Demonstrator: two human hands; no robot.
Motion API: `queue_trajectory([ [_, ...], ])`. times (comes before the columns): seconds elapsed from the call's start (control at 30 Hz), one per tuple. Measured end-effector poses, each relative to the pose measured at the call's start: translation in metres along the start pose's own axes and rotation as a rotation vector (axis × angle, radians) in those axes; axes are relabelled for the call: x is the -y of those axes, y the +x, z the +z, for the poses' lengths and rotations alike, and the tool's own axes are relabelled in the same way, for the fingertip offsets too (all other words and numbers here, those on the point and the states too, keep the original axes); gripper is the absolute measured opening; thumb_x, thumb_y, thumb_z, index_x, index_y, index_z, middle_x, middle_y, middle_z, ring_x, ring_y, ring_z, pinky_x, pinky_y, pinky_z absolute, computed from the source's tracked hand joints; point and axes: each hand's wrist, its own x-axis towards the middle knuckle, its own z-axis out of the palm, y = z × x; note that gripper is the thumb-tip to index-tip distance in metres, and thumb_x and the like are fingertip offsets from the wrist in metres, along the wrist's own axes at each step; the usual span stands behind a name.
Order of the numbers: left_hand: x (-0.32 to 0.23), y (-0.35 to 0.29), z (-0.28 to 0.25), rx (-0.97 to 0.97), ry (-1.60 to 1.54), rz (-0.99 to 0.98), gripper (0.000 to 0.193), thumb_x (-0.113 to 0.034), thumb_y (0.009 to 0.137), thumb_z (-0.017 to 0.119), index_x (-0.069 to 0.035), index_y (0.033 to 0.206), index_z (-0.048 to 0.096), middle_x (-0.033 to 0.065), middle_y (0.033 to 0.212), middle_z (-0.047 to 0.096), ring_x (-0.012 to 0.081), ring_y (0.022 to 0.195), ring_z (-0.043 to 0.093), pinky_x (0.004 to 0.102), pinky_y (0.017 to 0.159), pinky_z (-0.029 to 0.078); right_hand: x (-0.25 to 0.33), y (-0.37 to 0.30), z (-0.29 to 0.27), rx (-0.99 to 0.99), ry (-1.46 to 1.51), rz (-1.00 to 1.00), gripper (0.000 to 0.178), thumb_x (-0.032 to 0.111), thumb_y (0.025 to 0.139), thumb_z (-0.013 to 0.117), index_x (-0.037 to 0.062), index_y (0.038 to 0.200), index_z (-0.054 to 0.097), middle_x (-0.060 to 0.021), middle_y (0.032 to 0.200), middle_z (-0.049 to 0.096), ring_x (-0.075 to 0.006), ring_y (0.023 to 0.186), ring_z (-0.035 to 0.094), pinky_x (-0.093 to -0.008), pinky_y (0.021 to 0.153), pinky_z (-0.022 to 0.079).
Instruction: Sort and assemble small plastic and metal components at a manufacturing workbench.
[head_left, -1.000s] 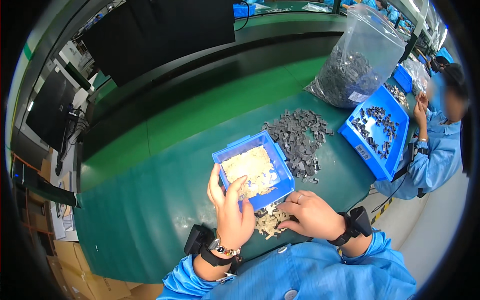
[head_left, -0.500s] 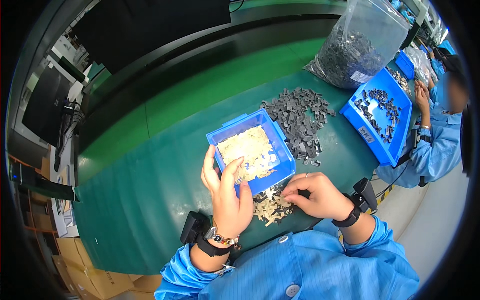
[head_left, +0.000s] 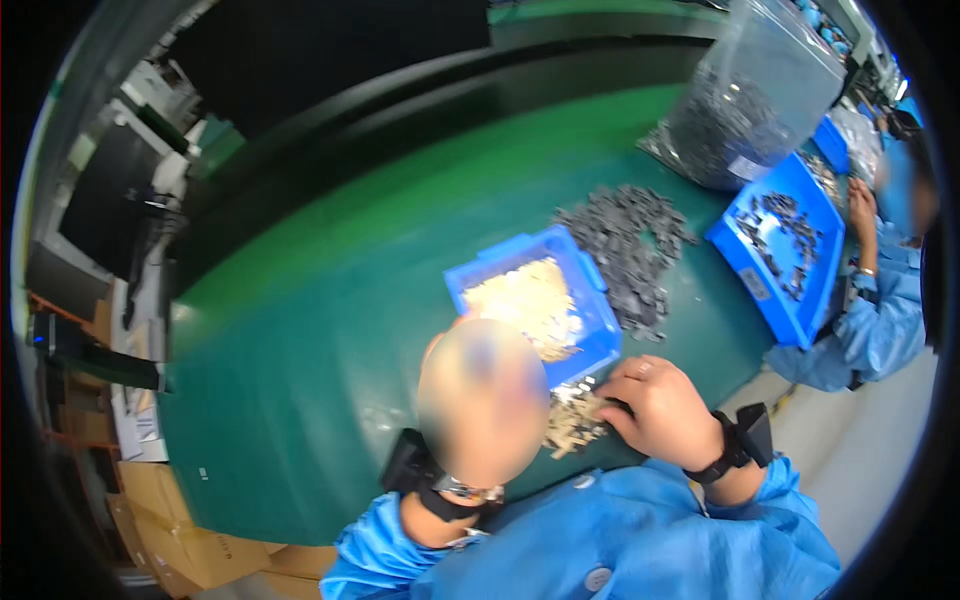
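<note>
Right hand [head_left: 660, 408] curls knuckles-up, fingertips pressed together on pale small parts [head_left: 575, 420]; left hand blurred.

Bare green table [head_left: 300, 340] left of blue tray [head_left: 600, 330]; dark parts heap [head_left: 625, 245] crowds right.

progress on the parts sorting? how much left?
Done: blue tray already holds a layer of pale pieces. In hand: right hand rests on a small pale pile at the table edge; left hand is blurred. Left: dark grey parts heap and a bag of dark parts beyond.
</note>
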Motion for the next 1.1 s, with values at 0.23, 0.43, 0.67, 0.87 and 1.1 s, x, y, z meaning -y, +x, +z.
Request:
queue_trajectory([
  [0.23, -0.009, -0.006, 0.016, 0.016, -0.071, -0.017, 0.035, -0.005, 0.079, 0.065, -0.011, 0.113, 0.070, 0.0212, 0.146, 0.043, 0.0391, 0.126, 0.039, 0.0477, 0.106, 0.026, -0.004, -0.016, 0.010, 0.002, -0.085, 0.102, 0.010, 0.009, 0.071, 0.075, 0.0056, 0.072, 0.066, -0.0115, 0.079, 0.063, -0.0328, 0.078, 0.059, -0.0422, 0.076, 0.046],
  [0.43, -0.008, -0.006, 0.018, -0.017, -0.061, -0.022, 0.033, -0.006, 0.080, 0.065, -0.012, 0.112, 0.070, 0.0189, 0.146, 0.043, 0.0365, 0.125, 0.039, 0.0453, 0.102, 0.026, -0.008, -0.009, -0.003, 0.069, 0.153, 0.147, 0.008, 0.000, 0.073, 0.072, -0.0004, 0.073, 0.064, -0.0148, 0.074, 0.062, -0.0361, 0.073, 0.060, -0.0425, 0.068, 0.048],
  [0.67, -0.002, 0.000, 0.002, 0.107, -0.138, -0.007, 0.023, -0.013, 0.082, 0.068, -0.012, 0.105, 0.072, 0.0048, 0.126, 0.063, 0.0284, 0.120, 0.049, 0.0417, 0.098, 0.026, 0.015, 0.019, -0.020, -0.117, 0.380, -0.009, 0.013, -0.007, 0.078, 0.067, -0.0009, 0.088, 0.071, -0.0157, 0.081, 0.068, -0.0311, 0.075, 0.067, -0.0361, 0.068, 0.053],
  [0.87, -0.002, 0.003, -0.001, 0.124, -0.315, -0.074, 0.009, -0.010, 0.078, 0.073, -0.008, 0.087, 0.073, 0.0070, 0.117, 0.067, 0.0341, 0.122, 0.044, 0.0474, 0.106, 0.030, 0.028, 0.042, -0.015, -0.241, 0.350, -0.115, 0.019, -0.010, 0.078, 0.064, -0.0009, 0.093, 0.071, -0.0135, 0.084, 0.066, -0.0290, 0.075, 0.065, -0.0357, 0.068, 0.051],
  [1.1, -0.002, 0.001, 0.005, 0.097, -0.385, -0.095, 0.010, -0.006, 0.075, 0.074, -0.006, 0.085, 0.071, 0.0102, 0.116, 0.067, 0.0328, 0.122, 0.044, 0.0479, 0.107, 0.029, 0.023, 0.047, -0.008, -0.221, 0.309, -0.138, 0.014, -0.004, 0.079, 0.068, -0.0002, 0.093, 0.068, -0.0130, 0.085, 0.067, -0.0306, 0.078, 0.065, -0.0377, 0.070, 0.053],
])
